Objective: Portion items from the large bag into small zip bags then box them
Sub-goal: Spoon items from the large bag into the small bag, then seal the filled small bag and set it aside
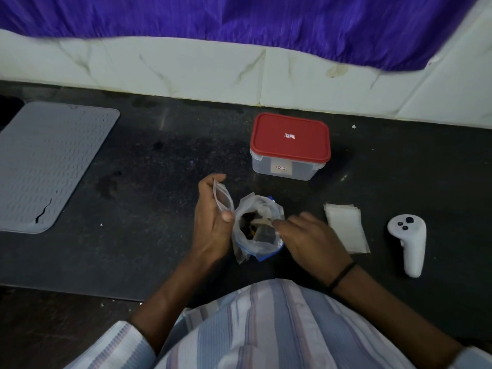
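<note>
While the left hand [213, 225] pinches a small zip bag [223, 196] open, the right hand [306, 235], fingers curled at the large bag [257, 227], should transfer few pieces.

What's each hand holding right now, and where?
Left hand pinches a small zip bag at its lower edge. Right hand reaches into the large bag's mouth; its grip cannot be told.

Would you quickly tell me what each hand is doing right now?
Left hand: holds a small zip bag.
Right hand: fingertips at the mouth of the large bag; blurred, so its grip cannot be told.
</note>
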`<state>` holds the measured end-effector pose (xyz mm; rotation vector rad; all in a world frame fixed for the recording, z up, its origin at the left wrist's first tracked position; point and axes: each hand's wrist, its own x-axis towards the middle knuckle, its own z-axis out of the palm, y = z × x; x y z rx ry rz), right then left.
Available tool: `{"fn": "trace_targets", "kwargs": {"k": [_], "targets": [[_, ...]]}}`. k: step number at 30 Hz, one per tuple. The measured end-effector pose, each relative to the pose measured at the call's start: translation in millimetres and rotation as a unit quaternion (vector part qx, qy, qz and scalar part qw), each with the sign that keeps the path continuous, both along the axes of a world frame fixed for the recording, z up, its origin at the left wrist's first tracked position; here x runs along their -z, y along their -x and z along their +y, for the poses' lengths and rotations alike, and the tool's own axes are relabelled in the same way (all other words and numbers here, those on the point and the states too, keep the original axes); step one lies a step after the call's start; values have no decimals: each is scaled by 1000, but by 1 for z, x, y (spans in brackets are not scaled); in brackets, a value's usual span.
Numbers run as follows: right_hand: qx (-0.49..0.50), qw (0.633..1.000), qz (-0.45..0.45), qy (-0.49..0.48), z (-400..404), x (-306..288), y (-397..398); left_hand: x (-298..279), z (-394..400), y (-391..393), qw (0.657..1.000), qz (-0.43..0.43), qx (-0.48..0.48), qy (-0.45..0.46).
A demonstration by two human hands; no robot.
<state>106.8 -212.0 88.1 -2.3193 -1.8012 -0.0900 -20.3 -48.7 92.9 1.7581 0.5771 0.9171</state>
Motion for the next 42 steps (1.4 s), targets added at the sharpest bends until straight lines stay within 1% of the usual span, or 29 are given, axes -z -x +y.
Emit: {"fn": "trace_targets", "kwargs": {"k": [3, 4, 5, 7, 9, 11, 13, 15, 17, 19, 21, 24, 26, 29, 32, 34, 36, 38, 42], "targets": [[-29, 999, -9, 23, 6, 11, 3, 2, 0, -6, 994, -33, -7, 105], [-33, 999, -5, 24, 7, 11, 4, 2, -1, -7, 992, -31, -10, 121], [-30, 999, 3, 26, 7, 11, 4, 1, -2, -8, 993, -18, -17, 117], [-11, 999, 38, 13, 5, 7, 6, 1, -2, -7, 996, 6, -26, 80], [16, 994, 106, -26, 3, 1, 7, -2, -2, -7, 997, 11, -22, 73], [41, 973, 210, -89, 3, -10, 9, -7, -7, -9, 998, 13, -2, 66], [48, 938, 312, -144, 7, -23, 11, -14, -13, -12, 999, 19, 30, 41], [47, 907, 386, -164, 13, -32, 12, -19, -18, -16, 998, 25, 61, 19], [58, 880, 432, -190, 18, -36, 12, -22, -19, -21, 996, 35, 87, -6], [83, 860, 441, -242, 21, -38, 13, -25, -21, -24, 994, 38, 100, -35], [108, 840, 448, -287, 20, -38, 12, -28, -23, -27, 994, 27, 101, -41], [115, 811, 480, -314, 16, -40, 10, -30, -26, -31, 994, -4, 107, 12], [122, 805, 482, -323, 13, -40, 9, -30, -28, -34, 990, -11, 135, 35], [154, 794, 480, -338, 10, -37, 10, -33, -31, -40, 983, 0, 174, 59], [196, 782, 468, -361, 6, -29, 7, -33, -36, -48, 971, 26, 201, 127], [226, 768, 468, -375, 3, -24, 3, -31, -39, -57, 963, 47, 216, 155], [261, 748, 470, -391, -1, -17, -5, -27, -41, -68, 961, 60, 225, 148], [295, 735, 451, -413, -7, -11, -19, -25, -43, -83, 957, 79, 243, 137], [346, 736, 411, -413, -19, -3, -54, -16, -47, -119, 943, 145, 260, 144]]}}
